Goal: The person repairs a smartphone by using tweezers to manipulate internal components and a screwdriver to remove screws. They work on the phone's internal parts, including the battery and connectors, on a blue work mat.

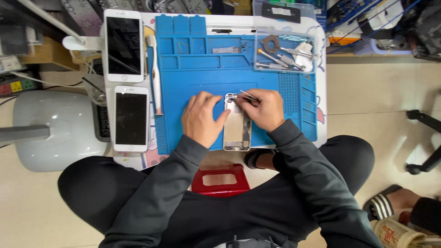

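Opened phone body (pixel 237 126) lies face-up with its insides exposed, on the near middle of the blue work mat (pixel 202 73), long axis running away from me. Its near end sits at the mat's front edge.

My left hand (pixel 202 118) rests flat on the mat just left of the phone body, fingers loosely curled, thumb tip touching the phone's left edge. It grips nothing, just steadies.

My right hand (pixel 264 109) is closed in a pinch on a pair of tweezers (pixel 248 95), held over the far end of the phone. The tweezer tips point left at the top of the phone's insides; I can't tell whether they hold a part.

Outward from there: the mat covers most of the small table (pixel 321 133). A clear plastic box (pixel 285 53) sits on the mat's far right corner with screwdrivers and small metal tools inside. Small loose parts lie in the mat's far compartments.

Left of the mat, a white pen-shaped tool (pixel 155 73) lies along its edge. Beyond that, two white phones with dark screens: the large one (pixel 123 45) farther away, the small one (pixel 131 118) nearer.

A white lamp base (pixel 59 128) stands left of the table. A red stool (pixel 220 180) shows between my knees.
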